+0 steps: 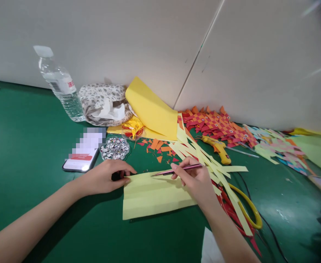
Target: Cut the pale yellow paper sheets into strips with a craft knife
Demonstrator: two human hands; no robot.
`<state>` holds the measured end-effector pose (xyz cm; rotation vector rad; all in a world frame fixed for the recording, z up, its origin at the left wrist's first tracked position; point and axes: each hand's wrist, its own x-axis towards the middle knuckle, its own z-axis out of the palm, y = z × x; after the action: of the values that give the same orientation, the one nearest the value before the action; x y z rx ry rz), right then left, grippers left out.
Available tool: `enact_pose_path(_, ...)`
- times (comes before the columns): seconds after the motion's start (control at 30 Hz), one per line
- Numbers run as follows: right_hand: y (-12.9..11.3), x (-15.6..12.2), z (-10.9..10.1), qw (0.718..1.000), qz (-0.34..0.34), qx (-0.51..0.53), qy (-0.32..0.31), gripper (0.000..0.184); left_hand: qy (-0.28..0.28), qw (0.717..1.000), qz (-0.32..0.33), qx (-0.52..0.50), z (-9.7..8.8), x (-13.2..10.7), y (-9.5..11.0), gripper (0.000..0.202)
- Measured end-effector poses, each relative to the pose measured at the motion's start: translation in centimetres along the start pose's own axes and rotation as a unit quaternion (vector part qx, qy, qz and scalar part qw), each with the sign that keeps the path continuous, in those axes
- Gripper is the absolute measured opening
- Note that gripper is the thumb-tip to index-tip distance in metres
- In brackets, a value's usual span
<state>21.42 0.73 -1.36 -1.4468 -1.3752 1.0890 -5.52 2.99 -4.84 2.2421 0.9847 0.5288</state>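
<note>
A pale yellow sheet of paper [155, 199] lies on the green table, with faint lines or creases running across it. At its upper left corner, the thumb and fingers of my left hand [109, 176] are closed on the paper's edge. My right hand [194, 179] grips a slim dark pink pen [186, 168] over the sheet's right part. The pen slants to the left, its tip at the upper edge of the paper. Beside my right hand lies a loose heap of pale yellow paper strips [204, 153], some reaching past my wrist.
Yellow-handled scissors [256, 212] lie partly under the strips. Behind stand a water bottle [63, 87] and a tissue pouch [103, 102]. A phone [84, 151], googly eyes [115, 148], yellow card [152, 109], a glue gun [217, 148] and woven orange-red paper fish [215, 124] lie around.
</note>
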Motion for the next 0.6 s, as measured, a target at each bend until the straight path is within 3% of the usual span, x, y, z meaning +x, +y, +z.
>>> enact_pose_path(0.27, -0.3, -0.5, 2.7, 0.996, 0.036, 0.035, -0.07, 0.033, -0.001, 1.0, 0.006, 0.01, 0.3, 0.1, 0.0, 0.02)
enact_pose_path(0.6, 0.1, -0.6, 3.2, 0.994, 0.046, 0.055, -0.081, 0.03, -0.006, 1.0, 0.016, 0.004, 0.3, 0.2, -0.1, 0.019)
